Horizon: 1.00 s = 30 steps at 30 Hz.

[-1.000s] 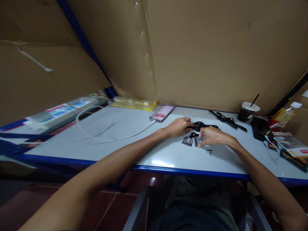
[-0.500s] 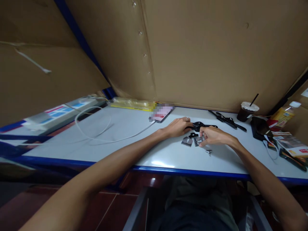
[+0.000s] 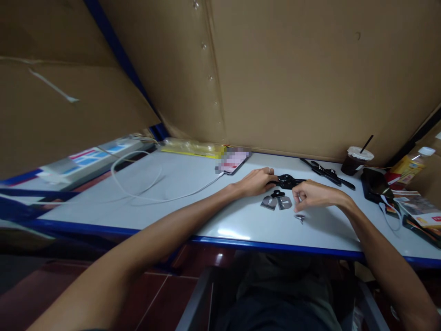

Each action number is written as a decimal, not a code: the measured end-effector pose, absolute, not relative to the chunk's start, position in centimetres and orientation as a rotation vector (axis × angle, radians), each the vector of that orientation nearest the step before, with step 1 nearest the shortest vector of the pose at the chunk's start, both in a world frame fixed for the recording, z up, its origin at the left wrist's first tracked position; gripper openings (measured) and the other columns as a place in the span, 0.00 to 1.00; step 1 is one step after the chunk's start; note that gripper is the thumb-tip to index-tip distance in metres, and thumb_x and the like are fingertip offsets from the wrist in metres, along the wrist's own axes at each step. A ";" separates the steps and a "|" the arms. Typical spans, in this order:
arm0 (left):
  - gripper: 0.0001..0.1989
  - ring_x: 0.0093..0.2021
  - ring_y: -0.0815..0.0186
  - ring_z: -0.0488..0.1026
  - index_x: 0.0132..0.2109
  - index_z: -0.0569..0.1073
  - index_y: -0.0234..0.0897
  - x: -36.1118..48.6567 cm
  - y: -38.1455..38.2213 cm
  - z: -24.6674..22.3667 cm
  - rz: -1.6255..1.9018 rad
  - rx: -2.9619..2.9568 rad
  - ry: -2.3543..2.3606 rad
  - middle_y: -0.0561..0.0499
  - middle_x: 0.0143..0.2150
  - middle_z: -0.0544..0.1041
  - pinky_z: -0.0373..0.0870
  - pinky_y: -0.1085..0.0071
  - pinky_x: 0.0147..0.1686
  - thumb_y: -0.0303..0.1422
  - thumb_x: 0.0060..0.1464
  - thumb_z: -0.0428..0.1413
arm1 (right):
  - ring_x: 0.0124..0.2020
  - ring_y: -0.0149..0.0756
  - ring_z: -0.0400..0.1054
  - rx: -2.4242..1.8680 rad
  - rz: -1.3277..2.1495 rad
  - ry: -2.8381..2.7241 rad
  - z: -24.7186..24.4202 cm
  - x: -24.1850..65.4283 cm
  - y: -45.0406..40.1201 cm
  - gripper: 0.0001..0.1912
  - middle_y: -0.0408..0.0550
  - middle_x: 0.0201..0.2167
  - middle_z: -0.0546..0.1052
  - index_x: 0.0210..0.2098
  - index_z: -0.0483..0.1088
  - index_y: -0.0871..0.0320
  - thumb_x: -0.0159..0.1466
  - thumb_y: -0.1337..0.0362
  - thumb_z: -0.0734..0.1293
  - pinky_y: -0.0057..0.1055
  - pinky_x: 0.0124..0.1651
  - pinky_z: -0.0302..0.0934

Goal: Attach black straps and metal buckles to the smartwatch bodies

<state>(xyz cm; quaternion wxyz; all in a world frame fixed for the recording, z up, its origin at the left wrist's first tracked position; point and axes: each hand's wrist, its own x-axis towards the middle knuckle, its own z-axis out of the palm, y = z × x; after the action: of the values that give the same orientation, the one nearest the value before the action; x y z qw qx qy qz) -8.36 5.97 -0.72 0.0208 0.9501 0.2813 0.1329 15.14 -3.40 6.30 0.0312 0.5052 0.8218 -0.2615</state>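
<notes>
A black spokeshave [image 3: 286, 182] lies across the white tabletop, its middle body facing up. My left hand [image 3: 258, 181] is closed around its left handle and wears a ring. Beside the right handle, my right hand [image 3: 312, 195] hovers with bent fingers slightly apart, and no object shows between them. Two flat metal blades [image 3: 284, 203] with slots rest in front of the tool. A small black cap piece [image 3: 276, 194] touches their upper edges. Small silver screws [image 3: 300, 218] lie just below my right fingertips.
Two more black spokeshaves [image 3: 329, 173] lie at the back. To the right are a drink cup with straw [image 3: 356, 161], a bottle [image 3: 411, 168] and a black box [image 3: 374, 184]. A phone [image 3: 236, 161] on a white cable [image 3: 179, 200] lies left of centre. Cardboard walls [image 3: 292, 78] enclose the table.
My right hand has shifted right, off the blades, uncovering the right-hand blade and more of the spokeshave's body. My left hand keeps its hold. The camera view has moved slightly.
</notes>
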 end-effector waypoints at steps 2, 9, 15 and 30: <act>0.14 0.45 0.60 0.75 0.52 0.78 0.39 -8.4 6.0 -0.7 0.419 2.953 0.854 0.44 0.49 0.77 0.69 0.66 0.41 0.32 0.66 0.51 | 0.27 0.32 0.64 1.439 -0.925 2.440 6.6 15.2 -3.6 0.12 0.40 0.23 0.71 0.28 0.72 0.56 0.53 0.57 0.76 0.30 0.31 0.51; 0.14 0.45 0.59 0.75 0.53 0.78 0.39 -8.4 6.1 -0.7 0.403 2.933 0.868 0.44 0.50 0.76 0.69 0.64 0.42 0.32 0.66 0.52 | 0.24 0.33 0.65 1.547 -0.841 2.274 6.3 16.5 -3.2 0.05 0.39 0.18 0.71 0.28 0.72 0.56 0.52 0.67 0.73 0.30 0.31 0.53; 0.14 0.45 0.59 0.74 0.53 0.78 0.39 -8.4 6.1 -0.7 0.395 2.933 0.881 0.43 0.49 0.76 0.69 0.64 0.42 0.33 0.66 0.51 | 0.31 0.37 0.68 1.822 -0.502 2.561 6.2 16.7 -2.4 0.07 0.45 0.29 0.77 0.33 0.74 0.56 0.56 0.62 0.72 0.31 0.34 0.52; 0.14 0.45 0.59 0.74 0.51 0.79 0.39 -8.3 6.1 -0.8 0.424 2.943 0.861 0.44 0.48 0.77 0.69 0.64 0.42 0.31 0.66 0.51 | 0.41 0.41 0.66 1.652 -0.567 2.712 4.5 12.7 -3.6 0.12 0.47 0.39 0.76 0.37 0.67 0.55 0.56 0.66 0.72 0.33 0.38 0.51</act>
<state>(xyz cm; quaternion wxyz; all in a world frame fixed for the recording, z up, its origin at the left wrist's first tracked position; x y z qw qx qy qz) -8.30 6.09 -0.76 0.0229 0.9505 0.2780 0.1369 12.68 -3.64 4.48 -0.0421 0.5117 0.8399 -0.1756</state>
